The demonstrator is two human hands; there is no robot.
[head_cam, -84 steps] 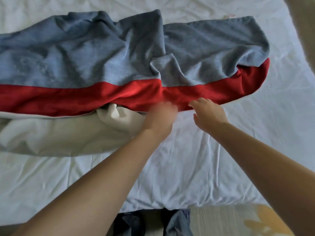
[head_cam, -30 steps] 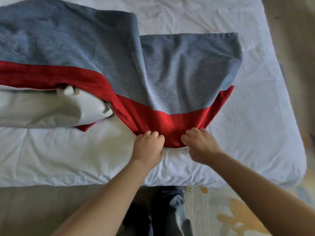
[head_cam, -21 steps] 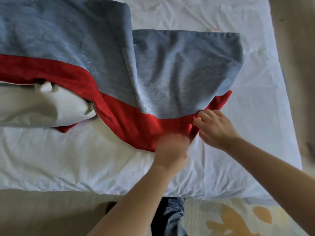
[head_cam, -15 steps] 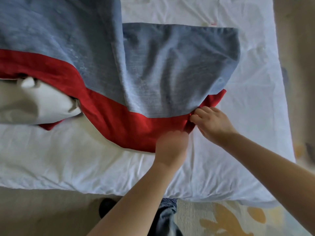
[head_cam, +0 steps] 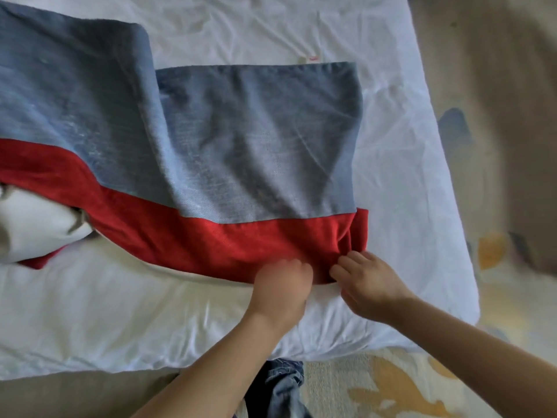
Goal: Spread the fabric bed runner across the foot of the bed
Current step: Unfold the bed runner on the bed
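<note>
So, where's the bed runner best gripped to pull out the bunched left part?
Pinch the red hem left of the left hand, coming from the bed's near edge: there the bed runner curves away with its white lining bunched.

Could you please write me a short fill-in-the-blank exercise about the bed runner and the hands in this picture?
The bed runner has a blue-grey panel and a ___ band along its near edge.
The left hand and right hand grip that band close to the runner's ___ end.
The runner lies on a ___ sheet.
Missing words: red; right; white.
</note>
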